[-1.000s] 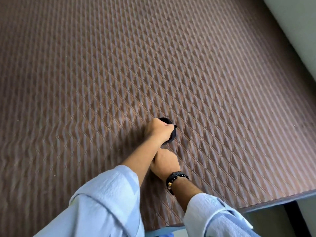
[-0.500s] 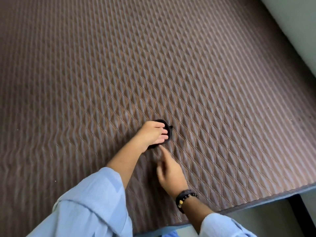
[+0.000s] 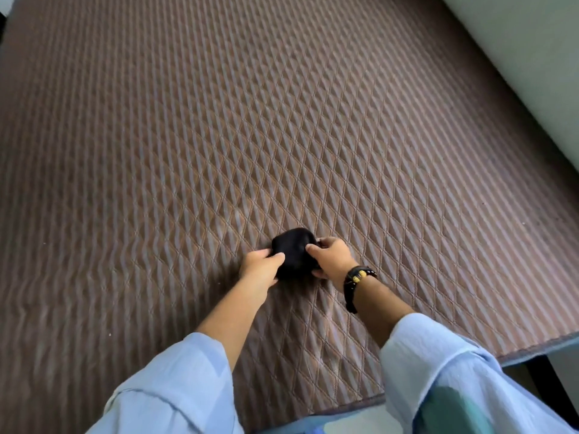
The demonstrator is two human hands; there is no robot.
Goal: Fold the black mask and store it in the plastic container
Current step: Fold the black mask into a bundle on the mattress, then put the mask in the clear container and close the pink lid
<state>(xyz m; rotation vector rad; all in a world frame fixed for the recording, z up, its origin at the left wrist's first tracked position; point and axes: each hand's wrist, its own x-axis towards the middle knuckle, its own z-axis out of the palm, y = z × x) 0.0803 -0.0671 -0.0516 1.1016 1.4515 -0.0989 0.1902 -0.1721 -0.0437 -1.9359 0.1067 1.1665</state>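
The small black fabric mask (image 3: 293, 250), bunched into a rounded lump, sat on the brown diamond-quilted mattress (image 3: 313, 120), near its front edge. The left hand (image 3: 261, 269) gripped the mask's left side, thumb on top and fingers curled under. The right hand (image 3: 332, 258) pinched its right side, grip closed on the fabric. A dark beaded bracelet (image 3: 355, 285) circled the right wrist, and light blue sleeves (image 3: 175, 393) covered both forearms.
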